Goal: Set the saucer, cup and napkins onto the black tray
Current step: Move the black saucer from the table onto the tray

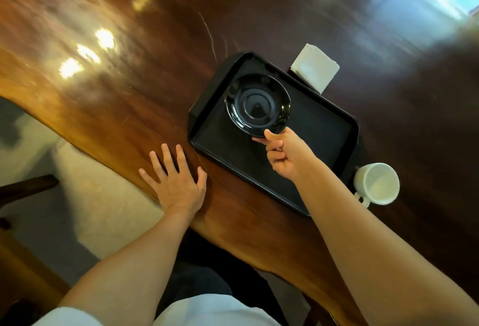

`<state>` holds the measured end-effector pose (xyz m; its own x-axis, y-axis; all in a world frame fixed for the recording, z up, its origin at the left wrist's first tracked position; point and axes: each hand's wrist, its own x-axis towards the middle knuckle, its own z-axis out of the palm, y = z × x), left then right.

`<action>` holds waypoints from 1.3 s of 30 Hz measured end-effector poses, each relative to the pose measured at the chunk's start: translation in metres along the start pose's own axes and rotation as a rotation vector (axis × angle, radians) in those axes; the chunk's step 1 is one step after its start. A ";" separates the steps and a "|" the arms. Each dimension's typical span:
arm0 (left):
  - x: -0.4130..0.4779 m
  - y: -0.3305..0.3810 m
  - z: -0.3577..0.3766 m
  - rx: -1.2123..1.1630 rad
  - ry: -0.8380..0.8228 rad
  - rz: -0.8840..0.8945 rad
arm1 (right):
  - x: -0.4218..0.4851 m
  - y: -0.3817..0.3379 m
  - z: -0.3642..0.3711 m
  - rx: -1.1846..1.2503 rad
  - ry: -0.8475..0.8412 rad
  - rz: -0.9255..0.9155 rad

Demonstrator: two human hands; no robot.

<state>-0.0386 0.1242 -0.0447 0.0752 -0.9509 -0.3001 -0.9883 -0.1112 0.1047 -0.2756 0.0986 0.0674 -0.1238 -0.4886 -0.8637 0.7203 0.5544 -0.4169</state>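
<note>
My right hand [283,154] pinches the saucer's [258,105] near rim over the black tray [324,128]; the cup [377,183] sits just right of the tray, nearer this hand than my flat, empty left hand [175,183].

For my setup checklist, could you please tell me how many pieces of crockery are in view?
2: a black saucer over the black tray, pinched by the right hand; a white cup on the table beside the tray.

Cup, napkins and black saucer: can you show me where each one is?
cup [379,183], head view, on its white inside.
napkins [315,67], head view, on the top sheet's middle.
saucer [258,105], head view, on its round centre well.
</note>
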 end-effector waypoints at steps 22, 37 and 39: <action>0.001 0.000 0.001 -0.014 0.067 -0.018 | 0.050 -0.018 0.005 0.049 0.040 0.043; 0.002 -0.001 0.006 0.006 0.100 0.006 | 0.075 -0.027 0.005 0.019 0.138 0.064; 0.002 -0.002 0.006 0.013 0.098 0.008 | 0.075 -0.026 0.005 0.007 0.145 0.069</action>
<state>-0.0375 0.1245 -0.0513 0.0792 -0.9756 -0.2048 -0.9905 -0.1001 0.0938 -0.3006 0.0442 0.0152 -0.1702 -0.3468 -0.9223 0.7355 0.5782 -0.3532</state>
